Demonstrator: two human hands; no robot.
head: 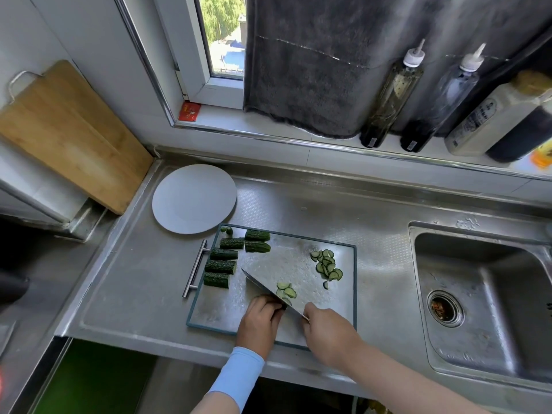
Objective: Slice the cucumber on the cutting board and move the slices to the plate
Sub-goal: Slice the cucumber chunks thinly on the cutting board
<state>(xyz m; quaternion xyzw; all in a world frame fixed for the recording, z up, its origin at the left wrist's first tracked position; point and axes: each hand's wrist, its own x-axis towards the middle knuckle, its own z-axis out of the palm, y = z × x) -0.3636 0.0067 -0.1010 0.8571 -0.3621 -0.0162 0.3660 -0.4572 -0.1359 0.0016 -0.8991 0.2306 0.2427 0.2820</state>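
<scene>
Steel cutting board point(268, 261), teal-rimmed, on the counter point(343, 210), its far-left corner just beside the white plate point(194, 198). At the board's left, six cucumber chunks point(221, 266), long axes all running left to right, stacked in rough rows. Slices in two groups: a pile point(327, 265) toward the board's right, a few more point(286, 289) against the blade; none yet on the plate. Knife point(268, 289) gripped in the right hand point(328, 333), fingers wrapped round the handle, tip pointing far-left. Curled fingers of the left hand point(260, 318) holding a mostly hidden cucumber piece point(283, 306) beside the blade.
</scene>
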